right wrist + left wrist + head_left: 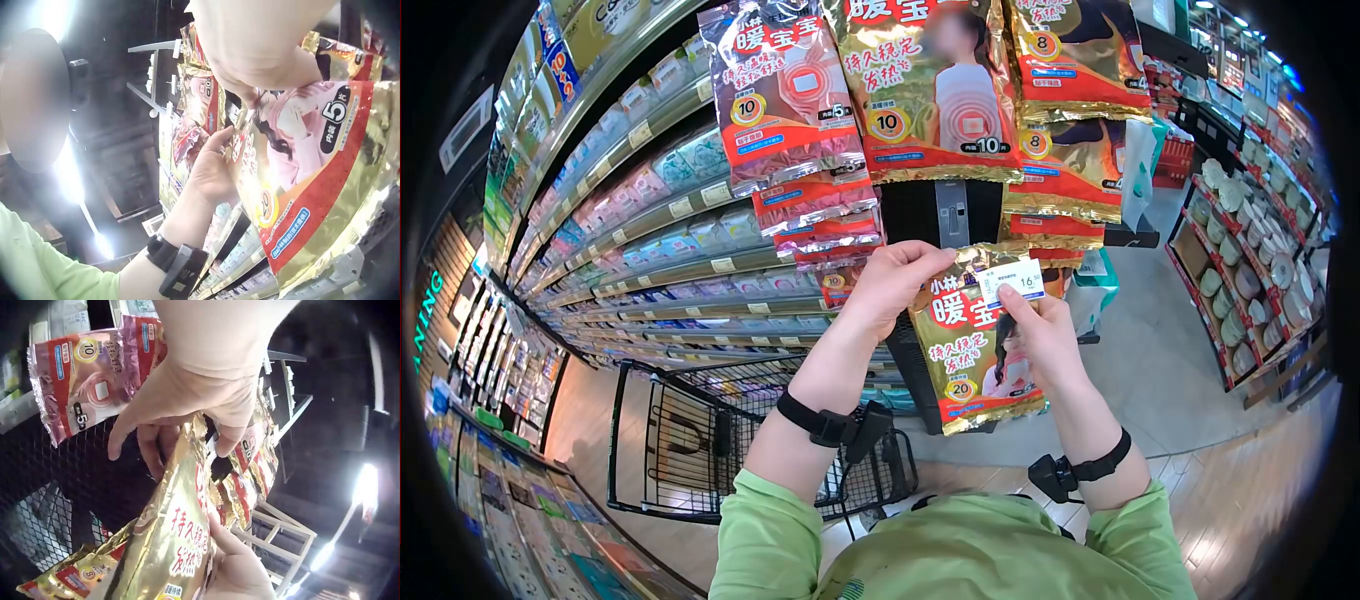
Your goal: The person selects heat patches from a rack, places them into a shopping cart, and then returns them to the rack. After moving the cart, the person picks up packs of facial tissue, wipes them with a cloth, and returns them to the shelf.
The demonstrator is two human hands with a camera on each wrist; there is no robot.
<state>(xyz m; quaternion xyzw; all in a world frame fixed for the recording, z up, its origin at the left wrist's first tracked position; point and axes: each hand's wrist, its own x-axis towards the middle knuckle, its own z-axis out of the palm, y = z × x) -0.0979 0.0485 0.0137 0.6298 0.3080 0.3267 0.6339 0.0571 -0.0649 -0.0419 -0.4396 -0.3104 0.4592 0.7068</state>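
Note:
A gold-and-red packet of warming patches (975,370), marked 20, hangs in front of the display with its face toward me. My left hand (890,285) pinches its top edge near the left corner; in the left wrist view, fingers of that hand (200,381) reach behind the foil. On the right side my right hand (1045,335) grips the same packet, its thumb lying on the white price tag (1015,283) that reads 16. In the right wrist view the packet's front (300,175) shows a figure in pink and a 5, and the right hand (262,44) covers part of it.
More packets hang close above: a pink one (785,100), a large gold one (930,100) and gold ones at right (1080,60). Long stocked shelves (680,205) run along the left. A black wire cart (690,440) stands below left. A crockery rack (1250,260) stands at right.

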